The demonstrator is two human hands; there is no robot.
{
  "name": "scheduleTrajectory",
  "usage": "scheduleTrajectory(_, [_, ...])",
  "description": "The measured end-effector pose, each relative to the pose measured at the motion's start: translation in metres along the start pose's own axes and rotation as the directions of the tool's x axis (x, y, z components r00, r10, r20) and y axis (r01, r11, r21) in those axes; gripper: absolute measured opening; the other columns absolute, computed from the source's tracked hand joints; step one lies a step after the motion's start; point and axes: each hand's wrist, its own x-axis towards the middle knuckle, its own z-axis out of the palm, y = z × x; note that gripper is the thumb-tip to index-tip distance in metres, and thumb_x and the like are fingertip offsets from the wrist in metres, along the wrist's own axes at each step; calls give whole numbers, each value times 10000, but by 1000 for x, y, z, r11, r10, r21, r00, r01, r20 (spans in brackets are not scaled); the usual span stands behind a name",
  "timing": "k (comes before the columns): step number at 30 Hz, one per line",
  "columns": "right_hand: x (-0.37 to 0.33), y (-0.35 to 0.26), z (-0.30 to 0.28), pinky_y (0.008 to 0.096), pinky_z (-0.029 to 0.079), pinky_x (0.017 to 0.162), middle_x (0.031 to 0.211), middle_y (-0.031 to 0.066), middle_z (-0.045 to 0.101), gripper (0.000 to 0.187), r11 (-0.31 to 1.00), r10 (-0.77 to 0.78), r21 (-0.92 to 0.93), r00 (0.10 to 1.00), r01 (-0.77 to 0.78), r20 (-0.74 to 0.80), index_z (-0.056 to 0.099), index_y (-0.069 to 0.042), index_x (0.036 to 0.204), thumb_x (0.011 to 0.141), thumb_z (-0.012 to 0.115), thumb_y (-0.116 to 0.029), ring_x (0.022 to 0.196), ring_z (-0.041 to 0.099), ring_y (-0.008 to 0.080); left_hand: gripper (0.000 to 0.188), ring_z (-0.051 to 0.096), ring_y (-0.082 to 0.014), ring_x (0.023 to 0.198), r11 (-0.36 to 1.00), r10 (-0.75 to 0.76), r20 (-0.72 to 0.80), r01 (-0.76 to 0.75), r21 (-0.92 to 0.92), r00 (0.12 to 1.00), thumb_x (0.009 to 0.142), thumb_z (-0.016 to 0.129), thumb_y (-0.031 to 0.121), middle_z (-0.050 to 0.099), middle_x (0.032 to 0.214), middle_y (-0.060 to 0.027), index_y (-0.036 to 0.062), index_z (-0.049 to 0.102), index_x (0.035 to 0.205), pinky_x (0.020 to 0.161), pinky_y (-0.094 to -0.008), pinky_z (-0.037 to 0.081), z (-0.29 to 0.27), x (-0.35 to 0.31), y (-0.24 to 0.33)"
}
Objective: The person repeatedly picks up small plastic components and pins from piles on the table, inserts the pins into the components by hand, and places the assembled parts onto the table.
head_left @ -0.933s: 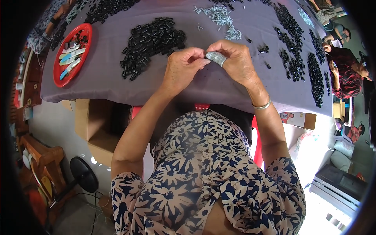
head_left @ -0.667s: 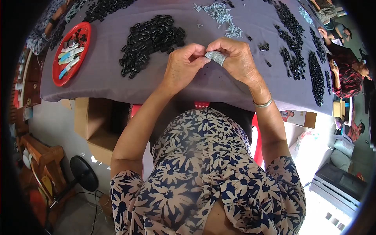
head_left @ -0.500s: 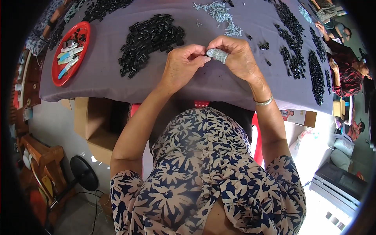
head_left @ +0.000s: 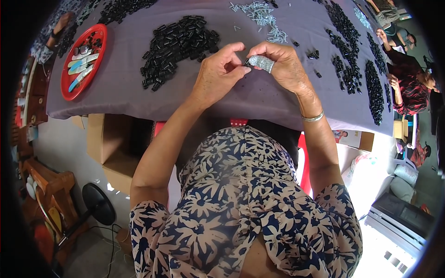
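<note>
Above the near part of the grey cloth, my two hands meet. My right hand, its thumb wrapped in silvery-grey tape, pinches a small black part at the thumb tip. My left hand has index finger and thumb spread apart; its thumb tip lies close beside that part, and I cannot tell if they touch. Beyond my left hand lies a large heap of short black cylindrical parts. Past my right hand is a scattered pile of thin, clear-looking little pins.
A red oval tray at left holds blue-and-white handled tools and small black bits. More black parts form long piles at right. Other people's hands show at the right edge, and another person's hand at far left. A cardboard box stands below the table.
My left index finger has lifted away from its thumb, opening a gap and uncovering the small black part. My right hand has shifted slightly right. At far left another person's hand has moved.
</note>
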Motion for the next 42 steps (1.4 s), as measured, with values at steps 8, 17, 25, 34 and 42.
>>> scheduleTrajectory(8, [-1, -5, 1, 204, 486, 720, 879, -14, 661, 109, 999, -2, -33, 1000, 2, 3, 677, -1, 972, 870, 646, 23, 791, 582, 50, 544, 570, -99, 669, 998, -17, 30, 16, 54, 999, 806, 714, 41, 598, 754, -27, 39, 511, 1311, 637, -258, 476, -1, 0, 4])
scheduleTrajectory(17, [0, 0, 7, 228, 496, 671, 781, -4, 660, 90, 992, -38, -125, 998, 31, -59, 680, 2, 939, 848, 674, 2, 729, 583, 59, 578, 520, -86, 684, 983, 57, 21, -60, 176, 998, 841, 688, 18, 551, 761, -3, 58, 464, 1372, 662, -238, 457, 4, -4, 6])
scheduleTrajectory(25, [1, 1, 2, 229, 507, 683, 828, 4, 657, 107, 1000, 14, 21, 1000, -14, -3, 674, 0, 960, 864, 642, 37, 750, 594, 73, 593, 585, -183, 657, 965, 134, 74, -147, 217, 988, 828, 666, 9, 568, 768, -66, 83, 461, 1380, 621, -307, 480, 2, -1, 0])
scheduleTrajectory(34, [0, 3, 1, 229, 516, 717, 877, 27, 660, 141, 997, -27, -68, 999, 29, 29, 661, 17, 975, 859, 613, 79, 786, 603, 81, 623, 514, -88, 706, 998, 13, 119, -20, 60, 993, 859, 663, 12, 534, 790, -4, 73, 410, 1425, 678, -240, 451, 0, 2, 0])
scheduleTrajectory(42, [2, -6, 5, 245, 521, 703, 864, 40, 666, 164, 997, 77, -25, 997, -77, 23, 654, 28, 946, 852, 565, 128, 774, 609, 95, 678, 564, -146, 674, 963, 147, 42, -152, 221, 988, 809, 696, -4, 566, 765, -54, 63, 409, 1420, 661, -285, 476, 4, 1, 0])
